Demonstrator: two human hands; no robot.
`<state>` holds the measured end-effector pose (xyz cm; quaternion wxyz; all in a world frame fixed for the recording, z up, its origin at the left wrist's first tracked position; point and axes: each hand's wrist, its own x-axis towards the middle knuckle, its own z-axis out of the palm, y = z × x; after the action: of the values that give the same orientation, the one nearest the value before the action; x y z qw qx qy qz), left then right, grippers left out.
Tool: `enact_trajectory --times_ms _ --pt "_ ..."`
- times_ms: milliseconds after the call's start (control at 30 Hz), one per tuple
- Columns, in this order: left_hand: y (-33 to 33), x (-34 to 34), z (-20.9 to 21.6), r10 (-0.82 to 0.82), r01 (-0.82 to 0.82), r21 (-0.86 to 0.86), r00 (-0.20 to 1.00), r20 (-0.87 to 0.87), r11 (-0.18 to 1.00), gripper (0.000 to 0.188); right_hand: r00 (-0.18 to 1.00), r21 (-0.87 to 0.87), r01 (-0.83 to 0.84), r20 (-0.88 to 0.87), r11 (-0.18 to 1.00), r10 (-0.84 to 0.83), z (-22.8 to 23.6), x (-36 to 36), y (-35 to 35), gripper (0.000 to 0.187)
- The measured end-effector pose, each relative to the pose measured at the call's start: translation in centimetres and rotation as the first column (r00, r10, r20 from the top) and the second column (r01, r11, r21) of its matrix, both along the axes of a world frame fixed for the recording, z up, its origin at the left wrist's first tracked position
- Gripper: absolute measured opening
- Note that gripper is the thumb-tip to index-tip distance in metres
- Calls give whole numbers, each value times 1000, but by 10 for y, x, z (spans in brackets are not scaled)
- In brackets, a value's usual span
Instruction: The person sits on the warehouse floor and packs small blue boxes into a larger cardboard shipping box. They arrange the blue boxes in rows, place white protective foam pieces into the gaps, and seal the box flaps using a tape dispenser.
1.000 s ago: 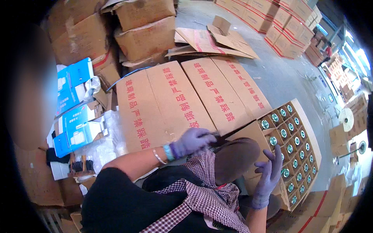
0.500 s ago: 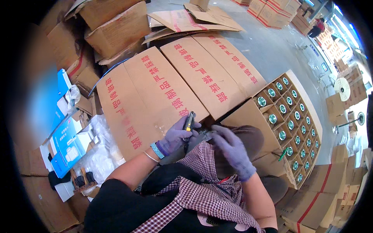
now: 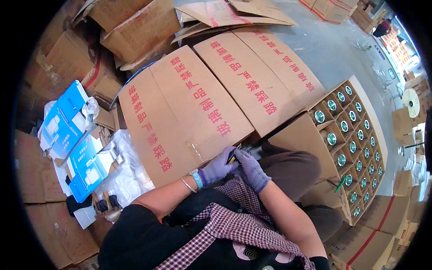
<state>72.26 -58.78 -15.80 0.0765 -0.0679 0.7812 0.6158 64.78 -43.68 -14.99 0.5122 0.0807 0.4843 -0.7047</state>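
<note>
In the head view my left hand (image 3: 218,168), in a light purple glove, closes around a small black tool with a yellow part (image 3: 231,159). My right hand (image 3: 253,171), gloved alike, meets it at the tool's end with fingers bent and pressed together; what they pinch is hidden. Both hands are over my lap, against the checked apron (image 3: 238,191) and just short of the near edge of a big closed carton (image 3: 184,121) with red print. To their right an open carton (image 3: 325,174) has cardboard dividers and several clear glass pieces (image 3: 341,160) standing in the cells.
A second closed carton (image 3: 256,76) adjoins the first. Blue-and-white printed boxes (image 3: 90,173) and crumpled clear plastic (image 3: 130,164) lie at the left. Used cartons (image 3: 139,36) are piled behind. A green strip (image 3: 340,184) sticks out of the divided carton's near side. Grey floor (image 3: 321,49) stretches beyond.
My right hand has moved left to the tool in my left hand, its fingers closing there. The tool, upright and plainly visible before, is now mostly covered. The view has shifted slightly.
</note>
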Motion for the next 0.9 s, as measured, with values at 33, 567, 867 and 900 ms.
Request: enact_trajectory --times_ms 33,567,867,900 --pt "3 8 -4 -11 9 -26 995 -104 1000 67 977 90 -66 -196 994 82 -12 -2 0 32" --pt "-141 108 -39 291 -166 -823 957 0 544 106 927 345 -266 -164 900 337 -28 -11 -135 36" --pt "-123 126 -74 221 -173 -858 973 -71 484 112 186 802 -273 -498 532 847 -45 24 -155 32" --pt "-124 127 -72 227 -186 -852 970 -81 490 110 180 819 -260 -479 511 859 -37 27 -160 32"
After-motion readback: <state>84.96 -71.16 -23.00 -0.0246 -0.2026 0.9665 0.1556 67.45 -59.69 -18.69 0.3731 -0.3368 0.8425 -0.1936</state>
